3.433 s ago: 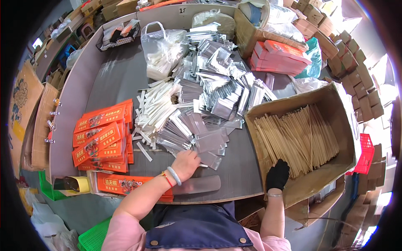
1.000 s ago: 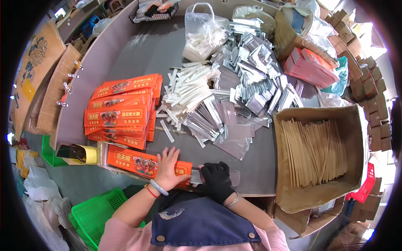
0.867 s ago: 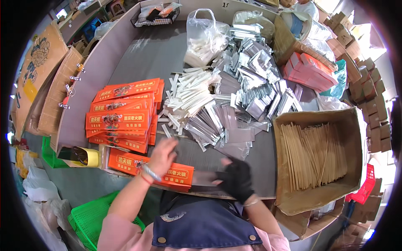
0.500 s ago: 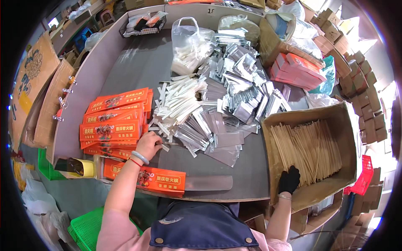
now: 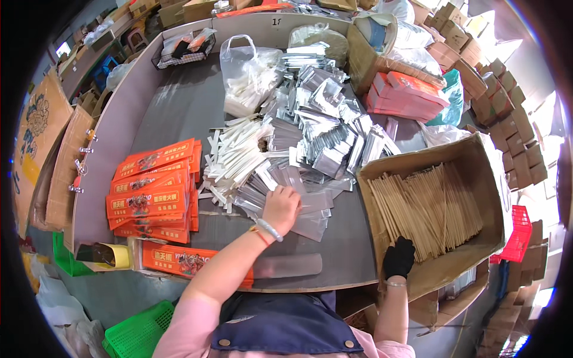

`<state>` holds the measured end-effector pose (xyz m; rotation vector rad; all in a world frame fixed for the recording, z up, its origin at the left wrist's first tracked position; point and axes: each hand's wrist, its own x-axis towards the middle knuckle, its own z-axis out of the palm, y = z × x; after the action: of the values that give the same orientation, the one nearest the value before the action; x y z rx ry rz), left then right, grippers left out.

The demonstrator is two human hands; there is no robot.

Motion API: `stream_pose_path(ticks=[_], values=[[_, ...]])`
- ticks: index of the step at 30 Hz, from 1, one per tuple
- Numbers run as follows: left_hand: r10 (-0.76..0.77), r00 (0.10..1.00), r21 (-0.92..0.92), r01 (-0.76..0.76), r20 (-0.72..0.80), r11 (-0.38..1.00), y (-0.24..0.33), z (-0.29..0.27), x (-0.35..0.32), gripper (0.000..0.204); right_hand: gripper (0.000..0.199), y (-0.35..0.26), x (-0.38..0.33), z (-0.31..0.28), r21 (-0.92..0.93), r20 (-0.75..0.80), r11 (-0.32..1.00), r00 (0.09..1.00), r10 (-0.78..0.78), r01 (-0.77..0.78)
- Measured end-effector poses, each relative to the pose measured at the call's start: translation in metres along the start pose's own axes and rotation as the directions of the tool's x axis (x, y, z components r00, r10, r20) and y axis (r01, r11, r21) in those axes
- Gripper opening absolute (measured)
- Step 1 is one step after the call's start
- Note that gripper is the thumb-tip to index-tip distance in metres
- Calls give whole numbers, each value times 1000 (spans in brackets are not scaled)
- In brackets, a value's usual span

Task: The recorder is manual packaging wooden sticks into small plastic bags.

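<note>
My left hand (image 5: 282, 209), bare with a bracelet at the wrist, reaches over the near edge of a heap of flat clear packets (image 5: 310, 203). Its fingers are curled down onto them, and what lies under the fingertips is hidden. My right hand (image 5: 399, 258), in a black glove, is closed at the near ends of thin wooden chopsticks (image 5: 430, 209) in a cardboard box (image 5: 382, 244). A pile of narrow white packets (image 5: 236, 149) lies left of the clear ones. Below my left forearm, an orange printed sleeve (image 5: 179, 258) lies at the table edge beside a clear plastic strip (image 5: 289, 264).
Orange sleeves (image 5: 149, 203) are stacked at the left. A clear bag of white packets (image 5: 248, 83), a wire basket (image 5: 185, 51) and pink-orange bundles (image 5: 406, 98) stand farther back. The table has a raised side wall (image 5: 113, 125). A green crate (image 5: 137, 328) sits below.
My left hand has moved right, from beside the orange stacks and white packets to the clear packets. My right hand stays at the chopsticks. The whole view has shifted slightly.
</note>
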<state>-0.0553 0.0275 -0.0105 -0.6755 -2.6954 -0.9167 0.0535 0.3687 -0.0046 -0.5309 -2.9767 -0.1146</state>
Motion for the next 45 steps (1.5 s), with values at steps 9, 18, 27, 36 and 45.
stream_pose_path(ticks=[9,18,27,36,45], values=[[-5,1000,224,6,-7,975,3,20,6,39,25,14,-23,28,422,-209,901,956,207,-103],[-247,791,-88,353,560,931,38,-48,-82,26,25,-40,-31,-37,811,-15,533,921,-390,240],[-203,950,152,169,239,974,21,-90,-153,69,31,-71,-46,-22,533,158,604,632,-759,592],[-137,959,106,114,248,988,38,-63,-134,72,19,-120,-62,-5,671,85,624,794,-602,400],[19,900,193,-115,436,974,32,-73,-119,42,67,-170,-61,-47,507,-66,472,578,-813,721]])
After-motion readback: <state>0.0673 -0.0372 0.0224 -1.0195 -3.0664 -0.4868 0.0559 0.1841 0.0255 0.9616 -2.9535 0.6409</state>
